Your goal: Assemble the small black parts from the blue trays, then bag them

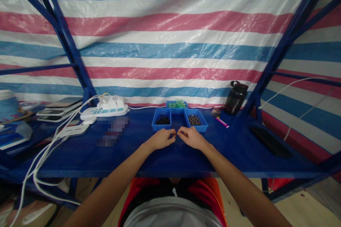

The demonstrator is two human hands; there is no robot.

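My left hand (pixel 163 138) and my right hand (pixel 192 137) meet fingertip to fingertip above the middle of the blue table, both closed in a pinch. Whatever sits between the fingers is too small to make out. Just beyond my left hand stands a blue bin (pixel 153 122) with small dark pieces (pixel 163 120) inside. Beyond my right hand is another blue bin (pixel 203 123), holding small shiny metallic pieces (pixel 194 120). Behind these two, a third blue bin (pixel 170 109) contains green items (pixel 178 104), perhaps in clear wrapping.
A white power strip (pixel 106 111) with plugs and trailing white cables (pixel 44 152) lies on the left. To the right are a dark bottle (pixel 236 97), a purple lighter-like object (pixel 222 122) and a flat black object (pixel 270 142). Blue metal posts (pixel 285 46) flank the table (pixel 183 163).
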